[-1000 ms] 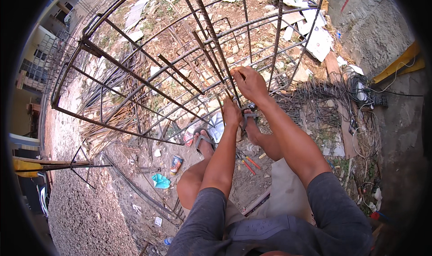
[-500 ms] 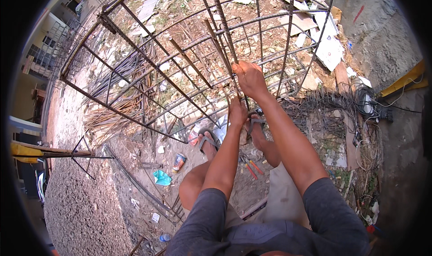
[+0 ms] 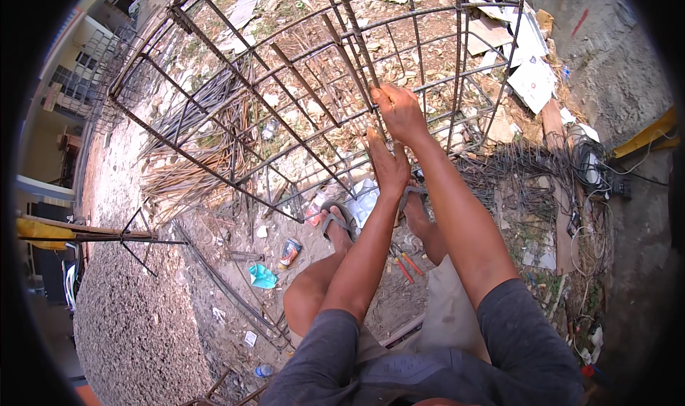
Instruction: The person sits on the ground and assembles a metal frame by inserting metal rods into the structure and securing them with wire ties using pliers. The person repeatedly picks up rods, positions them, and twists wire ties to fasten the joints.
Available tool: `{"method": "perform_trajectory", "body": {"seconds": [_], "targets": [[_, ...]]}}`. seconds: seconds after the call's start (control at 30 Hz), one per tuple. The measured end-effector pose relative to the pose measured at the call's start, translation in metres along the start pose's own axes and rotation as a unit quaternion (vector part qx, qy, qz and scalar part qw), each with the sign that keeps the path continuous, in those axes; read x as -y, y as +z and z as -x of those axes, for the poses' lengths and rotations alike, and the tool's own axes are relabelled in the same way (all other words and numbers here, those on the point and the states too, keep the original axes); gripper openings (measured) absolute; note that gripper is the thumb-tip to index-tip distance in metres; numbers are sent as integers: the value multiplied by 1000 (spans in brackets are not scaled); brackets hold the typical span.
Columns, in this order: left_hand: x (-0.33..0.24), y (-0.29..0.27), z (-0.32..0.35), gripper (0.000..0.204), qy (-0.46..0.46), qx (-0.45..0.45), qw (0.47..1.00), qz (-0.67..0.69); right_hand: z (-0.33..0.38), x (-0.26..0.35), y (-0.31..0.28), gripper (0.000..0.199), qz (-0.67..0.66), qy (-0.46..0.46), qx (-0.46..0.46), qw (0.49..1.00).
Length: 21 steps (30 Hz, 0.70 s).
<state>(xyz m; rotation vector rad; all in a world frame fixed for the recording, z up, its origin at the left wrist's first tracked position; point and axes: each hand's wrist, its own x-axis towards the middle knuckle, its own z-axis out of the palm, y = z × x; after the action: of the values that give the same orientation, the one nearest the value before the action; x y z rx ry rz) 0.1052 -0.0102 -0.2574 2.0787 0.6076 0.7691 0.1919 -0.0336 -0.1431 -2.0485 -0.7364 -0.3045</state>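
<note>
A cage of steel rebar (image 3: 246,92) stands tilted in front of me, its long bars crossed by bent ties. My right hand (image 3: 402,115) is closed round an upright ribbed rebar (image 3: 352,22) near the cage's middle. Just below it, my left hand (image 3: 389,165) lies along the lower part of the bars with its fingers pointing up, seemingly wrapped on a bar; its palm side is hidden. On the ground between my feet lie red-handled pliers (image 3: 409,267), apart from both hands.
Loose rods lie heaped (image 3: 189,153) left of the cage, and tangled wire (image 3: 510,174) spreads on the right. A drink can (image 3: 290,251) and a turquoise scrap (image 3: 262,277) lie near my left foot. Gravel (image 3: 135,320) covers the lower left. White broken boards (image 3: 531,81) lie far right.
My left hand has moved up along the bars, closer to my right hand, and its fingers look straighter. The right hand keeps its grip. The view has shifted slightly.
</note>
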Motion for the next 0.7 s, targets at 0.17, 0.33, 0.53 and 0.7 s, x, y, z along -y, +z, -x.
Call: {"method": "perform_trajectory", "body": {"seconds": [0.17,0.33,0.53,0.7], "targets": [[6,12,-68,57,-272,-7,822,501,0,-7,-3,42,-15,3,18,1000],[42,34,-82,21,-197,-23,856,478,-3,-3,3,34,-52,5,28,998],[11,31,-72,12,-253,-22,797,547,-1,-14,-8,31,-16,-36,28,999],[29,27,-78,12,-235,14,809,539,0,-6,-3,31,-24,-16,22,999]]}}
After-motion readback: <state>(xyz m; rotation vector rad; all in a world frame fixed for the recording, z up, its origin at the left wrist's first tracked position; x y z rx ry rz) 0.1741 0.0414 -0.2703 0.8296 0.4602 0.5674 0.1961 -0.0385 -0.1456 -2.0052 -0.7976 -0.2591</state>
